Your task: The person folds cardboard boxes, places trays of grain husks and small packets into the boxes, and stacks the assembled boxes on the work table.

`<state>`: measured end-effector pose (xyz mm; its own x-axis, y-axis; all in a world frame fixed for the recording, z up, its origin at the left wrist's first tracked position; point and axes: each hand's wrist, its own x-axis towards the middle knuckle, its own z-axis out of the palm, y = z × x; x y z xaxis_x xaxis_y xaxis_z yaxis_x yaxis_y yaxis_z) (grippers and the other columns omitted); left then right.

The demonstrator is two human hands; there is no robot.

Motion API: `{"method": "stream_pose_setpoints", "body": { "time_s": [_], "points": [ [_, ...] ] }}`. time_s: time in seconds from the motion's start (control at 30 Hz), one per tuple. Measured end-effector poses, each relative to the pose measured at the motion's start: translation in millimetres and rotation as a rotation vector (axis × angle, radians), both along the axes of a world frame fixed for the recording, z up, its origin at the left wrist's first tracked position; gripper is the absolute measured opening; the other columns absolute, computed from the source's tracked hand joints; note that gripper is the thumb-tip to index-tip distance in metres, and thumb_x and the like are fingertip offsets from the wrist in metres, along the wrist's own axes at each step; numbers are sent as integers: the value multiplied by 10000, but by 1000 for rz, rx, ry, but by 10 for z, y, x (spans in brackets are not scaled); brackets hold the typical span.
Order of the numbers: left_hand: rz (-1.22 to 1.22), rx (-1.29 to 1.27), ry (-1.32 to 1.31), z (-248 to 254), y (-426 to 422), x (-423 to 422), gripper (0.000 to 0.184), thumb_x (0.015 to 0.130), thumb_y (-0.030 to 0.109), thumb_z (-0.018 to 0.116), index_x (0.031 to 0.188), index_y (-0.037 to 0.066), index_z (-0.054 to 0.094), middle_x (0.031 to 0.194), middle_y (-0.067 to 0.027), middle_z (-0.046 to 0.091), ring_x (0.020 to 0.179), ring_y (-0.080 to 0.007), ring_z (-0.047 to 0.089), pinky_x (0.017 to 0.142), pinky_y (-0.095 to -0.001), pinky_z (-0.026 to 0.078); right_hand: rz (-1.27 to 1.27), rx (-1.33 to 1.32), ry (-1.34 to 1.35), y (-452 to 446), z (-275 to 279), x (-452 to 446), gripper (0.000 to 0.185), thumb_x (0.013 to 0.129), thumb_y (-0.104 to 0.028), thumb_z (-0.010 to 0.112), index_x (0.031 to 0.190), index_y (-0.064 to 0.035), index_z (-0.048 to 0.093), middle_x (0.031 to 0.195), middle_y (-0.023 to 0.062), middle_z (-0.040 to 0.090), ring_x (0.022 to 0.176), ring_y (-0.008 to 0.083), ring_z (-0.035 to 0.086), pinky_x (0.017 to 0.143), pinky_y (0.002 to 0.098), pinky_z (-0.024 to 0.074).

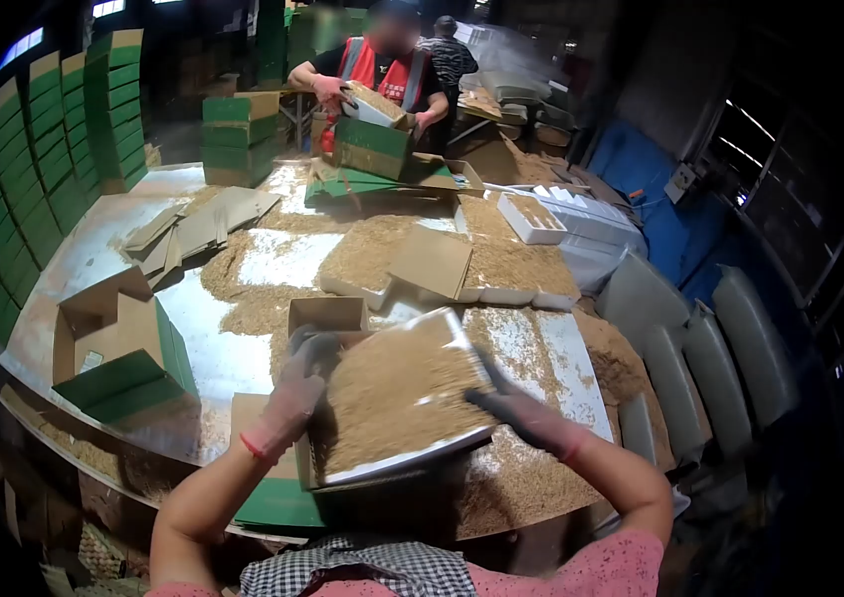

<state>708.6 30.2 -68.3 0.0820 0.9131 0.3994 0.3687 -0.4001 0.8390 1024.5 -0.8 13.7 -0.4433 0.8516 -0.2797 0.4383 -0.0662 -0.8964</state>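
Note:
A white tray (pixel 407 398) heaped with brown shavings is tilted above an open green and brown box (pixel 327 315) at the table's near edge. My left hand (pixel 304 383), in a dark and pink glove, is closed at the tray's left side, by the box wall. At the tray's right edge, my right hand (pixel 526 410), gloved the same way, grips the rim. Motion blurs the shavings and the tray's edge. The box's inside is mostly hidden under the tray.
An open green box (pixel 123 348) stands at left, near cardboard sheets (pixel 198 229). Shavings and white trays (pixel 521 295) lie beyond. Across the table, a person in a red vest holds another filled tray (pixel 377 102) over a green box. Green boxes (pixel 113 109) are stacked at left.

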Motion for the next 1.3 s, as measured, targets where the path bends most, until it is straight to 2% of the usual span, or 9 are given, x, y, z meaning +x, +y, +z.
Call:
{"method": "stream_pose_setpoints", "body": {
  "time_s": [0.2, 0.37, 0.47, 0.6, 0.67, 0.77, 0.93, 1.1, 1.3],
  "points": [
    [24, -354, -406, -336, -268, -650, 493, 647, -58, 393, 1111, -20, 557, 1167, -124, 483, 1095, -250, 495, 958, -327, 449, 336, -5, -449, 517, -1170, -641, 607, 857, -468, 601, 1237, 2, 547, 1117, 224, 613, 1074, 330, 585, 903, 432, 468],
    [50, -493, -585, -352, -326, -808, 560, 629, -47, 414, 1178, 2, 512, 1048, -102, 509, 843, -198, 559, 778, -313, 552, 1082, 600, -1301, 724, -1534, -1366, 311, 815, -301, 617, 1035, -102, 709, 1070, 59, 685, 1016, 188, 641, 741, 405, 539],
    [115, -399, -437, -623, -250, -1117, 515, 690, -43, 462, 1199, 20, 510, 1120, -83, 506, 974, -180, 528, 788, -269, 493, 1134, 712, -1178, 706, -932, -1474, 349, 830, -301, 597, 1114, -113, 673, 1083, 73, 680, 1033, 208, 633, 724, 407, 544],
    [264, -229, -341, -313, 228, -1179, 440, 880, 7, 506, 1316, 15, 445, 1257, -60, 494, 1130, -159, 472, 943, -287, 399, 186, 865, -321, 1902, -957, -1034, 662, 800, -447, 623, 1305, -55, 452, 1224, 180, 526, 1139, 292, 498, 908, 452, 404],
    [195, -351, -237, -135, 619, -1071, 384, 907, 29, 511, 1289, 9, 487, 1218, -83, 549, 1102, -166, 532, 934, -310, 437, -222, 1001, -592, 2969, -1478, -537, 975, 756, -592, 665, 1424, 4, 281, 1402, 252, 369, 1338, 342, 338, 1110, 492, 263],
    [-63, -581, 149, -98, 1267, -709, 367, 927, 182, 558, 1262, 35, 528, 1119, -82, 617, 888, -150, 600, 793, -273, 485, -95, 426, -1138, 3555, -1864, -230, 1145, 732, -716, 574, 1484, 5, 101, 1525, 283, 85, 1416, 452, 66, 1135, 557, 71],
    [-334, -431, 1028, -1036, 2073, -347, 604, 884, 446, 567, 1341, 69, 450, 1250, -157, 560, 1178, -297, 526, 996, -377, 411, -17, 834, -992, 3589, -2163, -388, 166, 888, -215, 536, 983, -86, 579, 873, 83, 673, 841, 251, 649, 714, 367, 502],
    [-280, -663, 1302, -1522, 2301, -11, 581, 848, 486, 576, 1254, 74, 519, 1218, -156, 586, 1161, -292, 547, 964, -389, 432, -76, 898, -866, 3385, -2149, -193, 223, 866, -229, 582, 1059, -118, 587, 916, 109, 670, 830, 280, 656, 715, 387, 512],
    [-159, -613, 815, -1380, 2240, -241, 348, 872, 355, 567, 1078, 79, 612, 1118, -135, 626, 1101, -299, 571, 914, -404, 458, -522, 998, -328, 2861, -1778, 350, 326, 862, -164, 616, 1171, -69, 580, 942, 147, 683, 858, 283, 675, 740, 355, 528]
  ]
}}
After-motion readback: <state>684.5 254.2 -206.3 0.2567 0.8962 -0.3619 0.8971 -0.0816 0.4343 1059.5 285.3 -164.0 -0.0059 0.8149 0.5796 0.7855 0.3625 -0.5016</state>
